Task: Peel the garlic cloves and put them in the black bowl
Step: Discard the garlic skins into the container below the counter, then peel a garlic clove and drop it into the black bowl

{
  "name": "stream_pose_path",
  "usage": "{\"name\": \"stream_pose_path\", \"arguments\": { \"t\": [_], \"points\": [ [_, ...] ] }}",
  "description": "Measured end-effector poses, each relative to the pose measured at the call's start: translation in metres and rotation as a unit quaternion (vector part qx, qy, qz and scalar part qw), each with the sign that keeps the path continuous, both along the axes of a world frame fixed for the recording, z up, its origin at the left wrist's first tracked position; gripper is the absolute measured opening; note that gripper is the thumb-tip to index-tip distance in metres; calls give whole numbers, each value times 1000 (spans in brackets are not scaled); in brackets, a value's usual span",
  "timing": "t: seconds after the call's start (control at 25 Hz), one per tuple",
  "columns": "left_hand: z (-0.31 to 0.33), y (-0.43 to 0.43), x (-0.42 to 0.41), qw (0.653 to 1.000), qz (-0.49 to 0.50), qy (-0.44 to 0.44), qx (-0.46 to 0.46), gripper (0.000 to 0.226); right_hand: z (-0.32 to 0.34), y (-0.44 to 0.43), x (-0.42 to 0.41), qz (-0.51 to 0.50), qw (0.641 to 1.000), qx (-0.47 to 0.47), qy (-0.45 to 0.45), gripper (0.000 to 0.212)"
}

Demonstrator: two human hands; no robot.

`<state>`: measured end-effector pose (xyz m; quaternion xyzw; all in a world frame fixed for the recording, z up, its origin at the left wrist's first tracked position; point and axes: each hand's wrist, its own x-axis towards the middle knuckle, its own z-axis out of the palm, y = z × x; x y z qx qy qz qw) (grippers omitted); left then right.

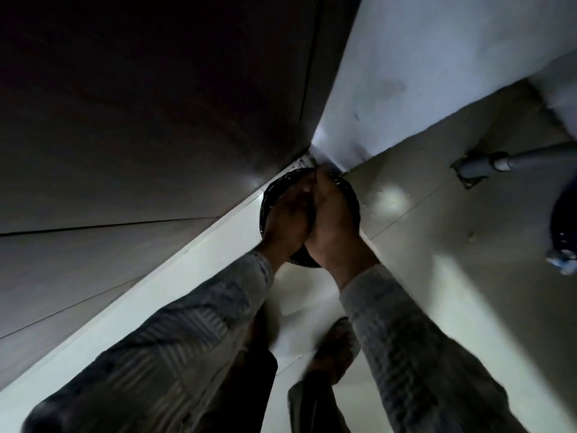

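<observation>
both hands are held side by side, their inner edges touching, backs toward the camera and fingers pointing away and down; left hand (288, 221) and right hand (335, 218) are dark and motion-blurred, so i cannot tell how far the fingers are curled or whether they hold anything; whatever lies between the palms is hidden.

directly beneath them sits a black round container (352, 198), standing on the pale tiled floor (437, 245) right in the corner where a dark panelled surface (156, 104) meets a white wall (406, 73); the hands cover most of its opening, leaving only arcs of the rim showing at the left, the right and the near side; its inside cannot be seen, and whether it is the bowl or some other vessel is unclear; a glossy sheen runs along its far edge.

patterned grey sleeves cover both forearms, the left sleeve (187, 332) and the right sleeve (406, 339) running out of the bottom of the view; between them a blurred foot (335, 348) rests on the floor, its footwear hard to make out.

at the right, a grey pipe (499, 162) enters the floor at a dark square opening; a dark rounded object (565, 220) is cut off by the right edge and cannot be identified.
</observation>
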<state>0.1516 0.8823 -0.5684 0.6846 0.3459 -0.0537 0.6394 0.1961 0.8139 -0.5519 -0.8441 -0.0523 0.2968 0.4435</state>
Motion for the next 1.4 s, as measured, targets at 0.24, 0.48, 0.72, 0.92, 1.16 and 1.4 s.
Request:
{"name": "stream_pose_path", "arguments": {
  "t": [0.24,0.48,0.72,0.92,1.16,1.4],
  "points": [
    [76,-2,12,941,117,116,-295,67,-11,-26,-3,93,987,-129,-1,38],
    [158,19,-40,992,84,93,-37,50,101,-40,11,104,986,-116,62,71],
    [338,8,-55,976,-152,80,137,80,286,-87,-28,178,980,-87,-25,92],
    [461,-2,-54,923,-288,27,252,86,424,-119,-47,181,974,-74,-117,98],
    [573,-17,-45,854,-410,-80,309,96,548,-162,-62,74,972,-94,-200,101],
    [630,-75,-37,762,-542,-198,293,111,618,-223,-124,-106,953,-175,-225,107]
  ]
}}
